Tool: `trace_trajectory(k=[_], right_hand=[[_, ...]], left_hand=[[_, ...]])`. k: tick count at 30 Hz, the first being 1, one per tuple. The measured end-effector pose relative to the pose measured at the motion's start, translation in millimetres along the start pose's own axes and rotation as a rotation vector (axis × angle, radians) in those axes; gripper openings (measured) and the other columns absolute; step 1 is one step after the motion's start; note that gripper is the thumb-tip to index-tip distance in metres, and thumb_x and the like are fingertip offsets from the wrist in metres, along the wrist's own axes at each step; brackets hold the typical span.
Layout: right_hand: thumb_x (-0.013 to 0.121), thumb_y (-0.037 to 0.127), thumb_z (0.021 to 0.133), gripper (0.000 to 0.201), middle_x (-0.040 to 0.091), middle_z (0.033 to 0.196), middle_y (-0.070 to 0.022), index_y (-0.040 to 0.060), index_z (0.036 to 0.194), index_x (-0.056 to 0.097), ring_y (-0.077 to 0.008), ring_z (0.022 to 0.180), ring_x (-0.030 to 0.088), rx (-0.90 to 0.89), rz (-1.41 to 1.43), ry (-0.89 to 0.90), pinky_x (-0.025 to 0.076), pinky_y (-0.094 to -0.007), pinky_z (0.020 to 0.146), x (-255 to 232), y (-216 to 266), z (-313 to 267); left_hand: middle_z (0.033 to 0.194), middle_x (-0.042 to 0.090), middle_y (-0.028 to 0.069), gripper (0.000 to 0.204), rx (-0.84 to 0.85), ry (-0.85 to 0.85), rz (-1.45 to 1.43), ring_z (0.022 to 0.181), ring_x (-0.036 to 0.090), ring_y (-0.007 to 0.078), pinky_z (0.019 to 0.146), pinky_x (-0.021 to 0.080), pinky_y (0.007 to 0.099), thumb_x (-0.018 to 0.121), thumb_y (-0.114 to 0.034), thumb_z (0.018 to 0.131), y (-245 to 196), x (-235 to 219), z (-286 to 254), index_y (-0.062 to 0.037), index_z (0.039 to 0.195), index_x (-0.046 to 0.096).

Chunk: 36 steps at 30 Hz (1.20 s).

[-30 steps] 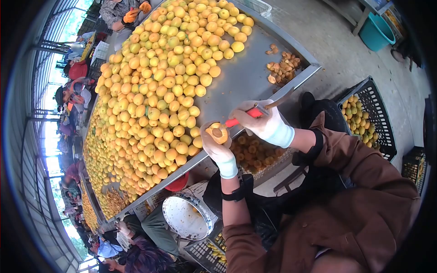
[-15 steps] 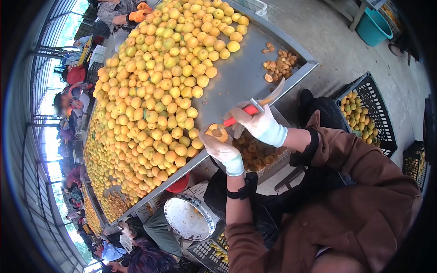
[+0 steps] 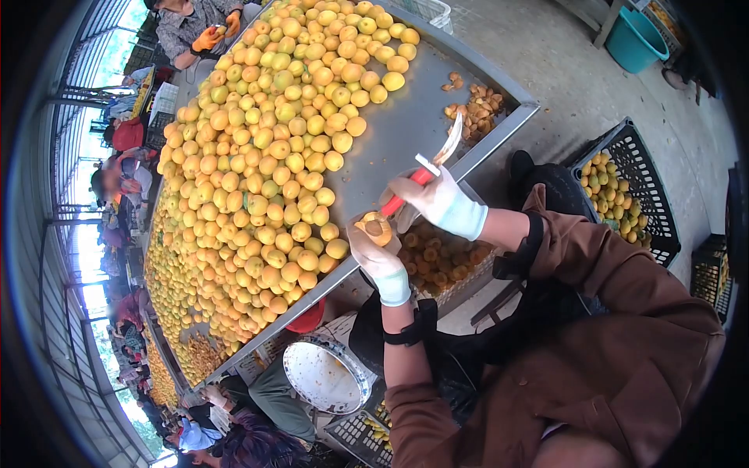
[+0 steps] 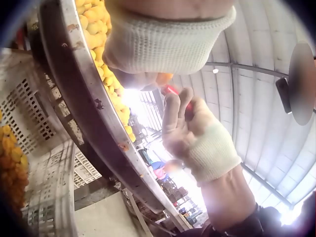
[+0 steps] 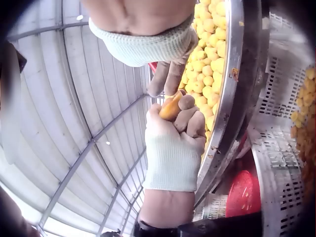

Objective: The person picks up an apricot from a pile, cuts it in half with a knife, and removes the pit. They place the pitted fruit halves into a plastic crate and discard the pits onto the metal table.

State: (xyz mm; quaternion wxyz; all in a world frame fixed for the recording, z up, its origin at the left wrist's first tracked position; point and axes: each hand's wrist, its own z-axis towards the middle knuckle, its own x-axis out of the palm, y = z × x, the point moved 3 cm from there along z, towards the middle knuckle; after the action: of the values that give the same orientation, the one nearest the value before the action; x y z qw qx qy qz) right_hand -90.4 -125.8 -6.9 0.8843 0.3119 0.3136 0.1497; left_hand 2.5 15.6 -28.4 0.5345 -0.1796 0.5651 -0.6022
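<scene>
In the head view an opened orange fruit (image 3: pixel 377 228) with a brown pit in its middle lies in the gloved left hand (image 3: pixel 379 261), its cut face up. The gloved right hand (image 3: pixel 445 204) grips a red-handled tool (image 3: pixel 422 175) just right of the fruit. One end of the tool points at the fruit; a pale curved blade (image 3: pixel 450 140) sticks out at the other. The right wrist view shows the left hand's fingers (image 5: pixel 185 115) curled round the fruit (image 5: pixel 171 107). Both hands are close together at the edge of a metal table (image 3: pixel 499 140).
Yellow-orange fruit (image 3: pixel 265 171) is heaped on the table, with pits (image 3: pixel 478 109) in its right corner. Below the edge is a crate of opened fruit (image 3: pixel 441 261). A white bucket (image 3: pixel 324 378) stands lower left, a black crate (image 3: pixel 640 187) at right. Other people work at left.
The right hand has tilted the tool, so its curved blade points more upward. The left hand still holds the opened fruit. The person in orange gloves across the table has moved their hands.
</scene>
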Motion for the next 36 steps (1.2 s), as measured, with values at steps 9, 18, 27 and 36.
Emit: trace_trajectory(k=[9, 18, 27, 36], right_hand=[[0.057, 0.022, 0.091, 0.026, 0.068, 0.093, -0.0108, 0.0035, 0.107, 0.064, -0.0208, 0.069, 0.064, 0.985, 1.083, 0.163, 0.053, -0.0313, 0.065, 10, -19, 1], [0.056, 0.02, 0.091, 0.025, 0.068, 0.098, -0.0096, 0.0021, 0.108, 0.06, -0.0214, 0.079, 0.069, 1.312, 1.342, 0.042, 0.058, -0.0385, 0.075, 8, -6, 2], [0.054, 0.016, 0.094, 0.016, 0.069, 0.101, -0.0093, 0.0074, 0.104, 0.064, -0.0224, 0.091, 0.066, 0.643, 0.909, 0.157, 0.053, -0.0362, 0.083, 13, -10, 0], [0.058, 0.025, 0.091, 0.027, 0.069, 0.089, -0.012, -0.0004, 0.097, 0.066, -0.0199, 0.069, 0.067, 1.153, 1.301, -0.119, 0.055, -0.0312, 0.063, 14, -3, 4]], left_hand=[[0.101, 0.059, 0.0126, 0.033, -0.307, -0.048, -0.497, 0.084, 0.06, 0.0236, 0.072, 0.052, 0.0319, 0.052, -0.023, 0.091, 17, -1, -1, 0.0007, 0.114, 0.051], [0.092, 0.059, 0.0068, 0.048, -0.246, -0.021, -0.418, 0.075, 0.059, 0.0168, 0.057, 0.047, 0.0225, 0.04, -0.05, 0.097, -15, -1, 4, -0.0066, 0.112, 0.054], [0.088, 0.059, 0.0063, 0.046, -0.622, 0.045, -0.773, 0.068, 0.057, 0.0153, 0.052, 0.043, 0.0213, 0.044, -0.05, 0.095, 4, 5, 6, -0.0076, 0.11, 0.055], [0.072, 0.054, 0.0007, 0.041, -0.702, -0.056, -0.897, 0.045, 0.038, 0.0089, 0.042, 0.028, 0.019, 0.043, -0.048, 0.096, -3, 12, 10, -0.0095, 0.101, 0.057]])
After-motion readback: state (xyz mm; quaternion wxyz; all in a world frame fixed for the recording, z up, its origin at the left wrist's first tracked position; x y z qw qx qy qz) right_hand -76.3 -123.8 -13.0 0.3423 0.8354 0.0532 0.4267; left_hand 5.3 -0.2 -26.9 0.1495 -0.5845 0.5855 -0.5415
